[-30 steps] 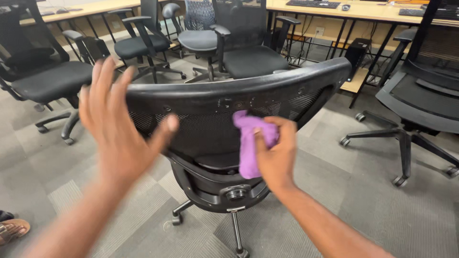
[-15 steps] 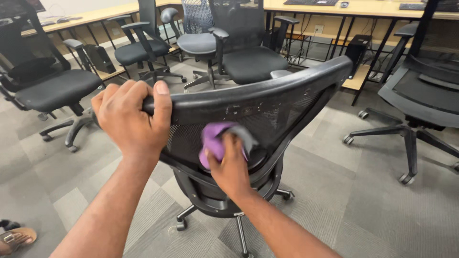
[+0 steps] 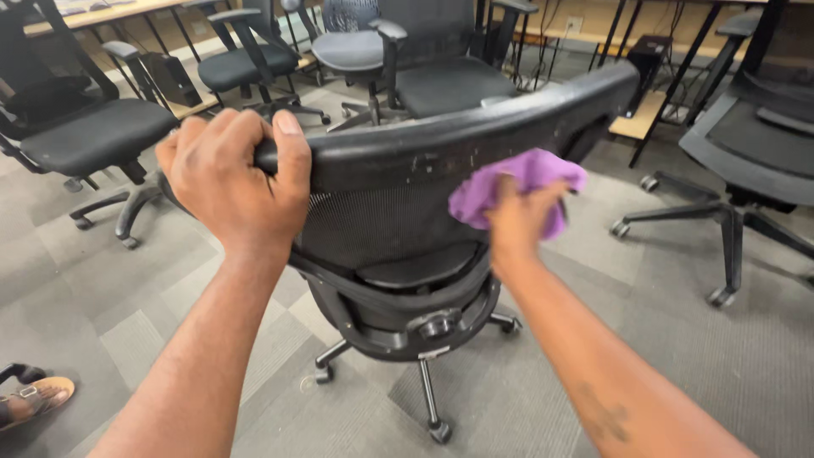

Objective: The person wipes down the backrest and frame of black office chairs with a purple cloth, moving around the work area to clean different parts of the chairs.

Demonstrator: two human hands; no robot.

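Pressing purple cloth (image 3: 517, 191) against chair back (image 3: 381, 212), right hand (image 3: 517, 222).

Lighting: even, bright indoor light from above me; soft shadows under the black mesh office chair (image 3: 424, 212). Blur: my right hand (image 3: 519, 222) and purple cloth (image 3: 509, 188) smeared. Frame edges bend outward.

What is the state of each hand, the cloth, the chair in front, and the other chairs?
left hand: fingers closed over the top rail of the chair back
right hand: presses the purple cloth on the mesh
purple cloth: crumpled, against the chair back
front chair: upright, back toward the camera, empty
other chairs: upright, empty
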